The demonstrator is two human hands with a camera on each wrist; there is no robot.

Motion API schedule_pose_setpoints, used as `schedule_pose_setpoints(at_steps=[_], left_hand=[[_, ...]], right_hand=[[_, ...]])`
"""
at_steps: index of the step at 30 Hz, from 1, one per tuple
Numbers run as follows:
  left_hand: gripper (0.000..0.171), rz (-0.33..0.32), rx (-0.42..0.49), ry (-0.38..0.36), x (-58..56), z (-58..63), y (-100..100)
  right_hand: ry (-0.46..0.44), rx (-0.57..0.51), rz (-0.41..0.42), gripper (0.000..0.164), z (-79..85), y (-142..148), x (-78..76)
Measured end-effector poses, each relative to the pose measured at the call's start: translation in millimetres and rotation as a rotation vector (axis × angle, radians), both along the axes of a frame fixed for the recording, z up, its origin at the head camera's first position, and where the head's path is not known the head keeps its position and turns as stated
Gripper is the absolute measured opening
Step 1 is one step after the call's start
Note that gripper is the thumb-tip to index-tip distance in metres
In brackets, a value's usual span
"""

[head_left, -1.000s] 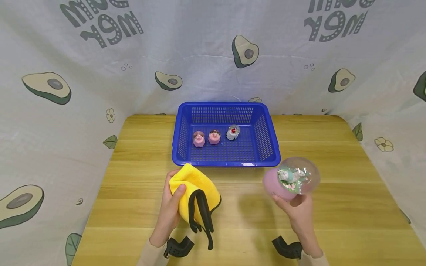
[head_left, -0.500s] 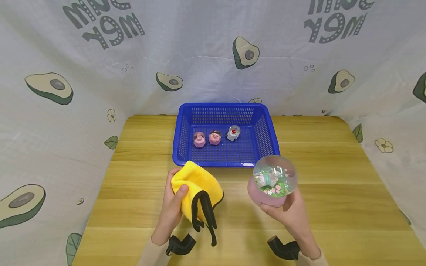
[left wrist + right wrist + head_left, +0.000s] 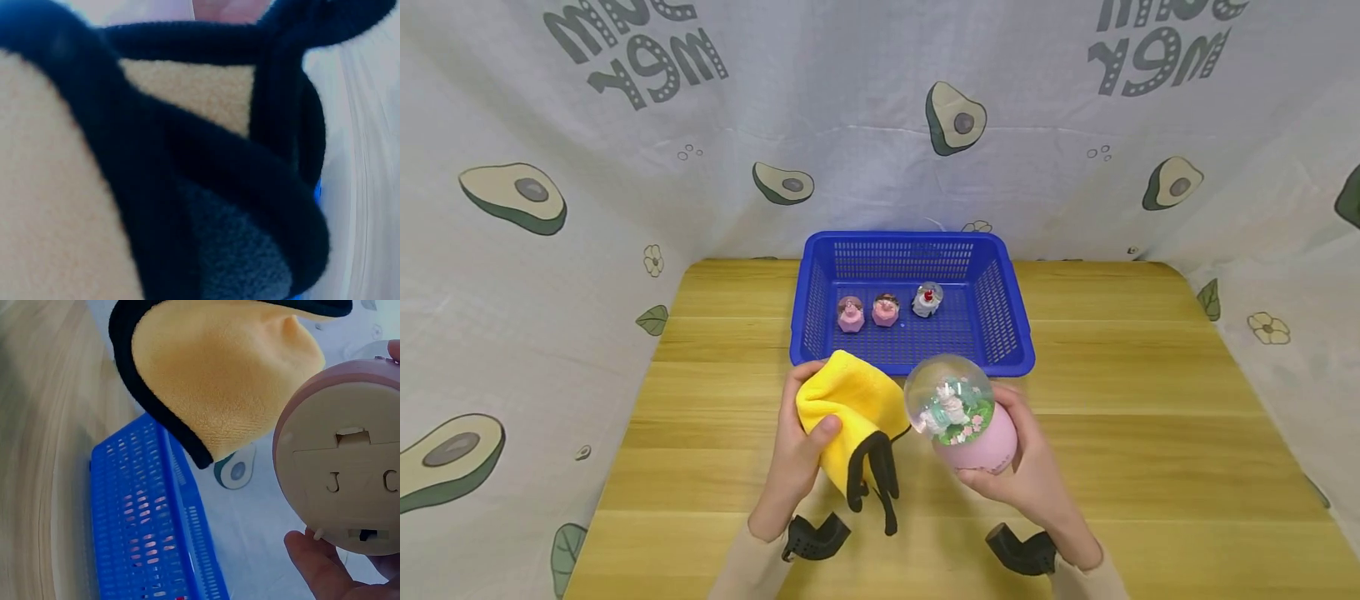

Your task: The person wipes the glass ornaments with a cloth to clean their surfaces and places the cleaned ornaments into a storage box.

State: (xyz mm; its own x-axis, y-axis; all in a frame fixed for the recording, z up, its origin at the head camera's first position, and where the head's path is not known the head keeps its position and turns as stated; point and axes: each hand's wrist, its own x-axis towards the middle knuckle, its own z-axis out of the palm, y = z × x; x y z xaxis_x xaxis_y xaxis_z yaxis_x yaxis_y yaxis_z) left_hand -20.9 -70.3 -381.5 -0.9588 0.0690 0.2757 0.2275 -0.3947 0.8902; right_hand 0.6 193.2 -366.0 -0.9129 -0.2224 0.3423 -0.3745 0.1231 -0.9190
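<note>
In the head view my left hand (image 3: 799, 454) grips a bunched yellow cloth (image 3: 850, 400) with dark edging, thumb on its front. My right hand (image 3: 1030, 467) holds a snow globe (image 3: 973, 442) by its pink base, with the clear dome tilted left towards the cloth. Small flowers and a white figure show inside the dome. From the right wrist, the globe's pale underside (image 3: 350, 469) is visible, with a battery cover and a small black switch. Folds of the cloth (image 3: 56, 187) fill the left wrist view and hide the left fingers there.
A blue plastic basket (image 3: 1022, 358) stands at the back of the wooden table (image 3: 1135, 467). Inside it are three small globes: two pink-based ones (image 3: 851, 317) and a white one with a red cherry (image 3: 928, 300). A printed curtain (image 3: 865, 83) hangs behind the table.
The right hand has carried the snow globe leftwards, and its dome has turned from pointing right to pointing left. The left hand and cloth have shifted slightly up and to the right.
</note>
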Motion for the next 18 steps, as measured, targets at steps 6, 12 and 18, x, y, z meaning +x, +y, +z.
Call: schedule_pose_setpoints(at_steps=[6,12,18], left_hand=[[0.058,-0.006,-0.073,0.030,-2.0,4.9,1.8],[0.062,-0.005,-0.074,0.056,-2.8,8.4,5.1],[0.065,0.008,-0.074,0.084,-4.0,7.7,7.0]], right_hand=[[0.033,0.065,0.020,0.089,3.8,-1.6,-3.7],[0.053,0.105,0.048,0.087,9.0,-4.7,-6.3],[0.127,0.175,0.049,0.083,11.9,-8.3,-10.0]])
